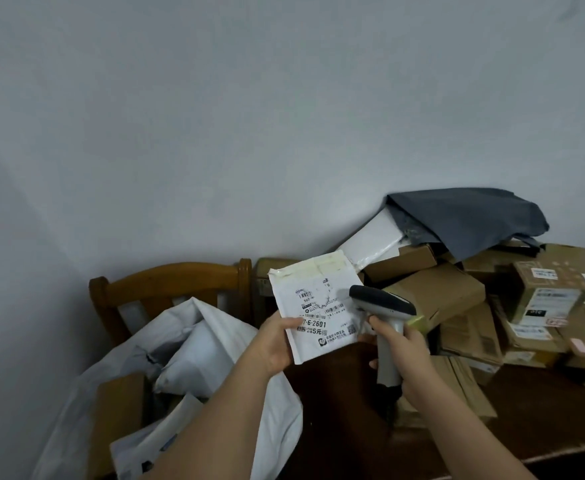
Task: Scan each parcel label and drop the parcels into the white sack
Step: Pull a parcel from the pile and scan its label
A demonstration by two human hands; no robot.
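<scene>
Lower left: open sack (215, 341) on chair (166, 282). Right: boxes (457, 299) crowding table (336, 410). Centre: mailer (319, 306) pinched at lower-left edge by left hand (277, 344); right hand (405, 355) wrapped round scanner (384, 306), aimed at label.

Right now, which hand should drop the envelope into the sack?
Left. The left hand already grips the white envelope, and the white sack sits open below on that side. The right hand grips the scanner, nearer the boxes.
</scene>
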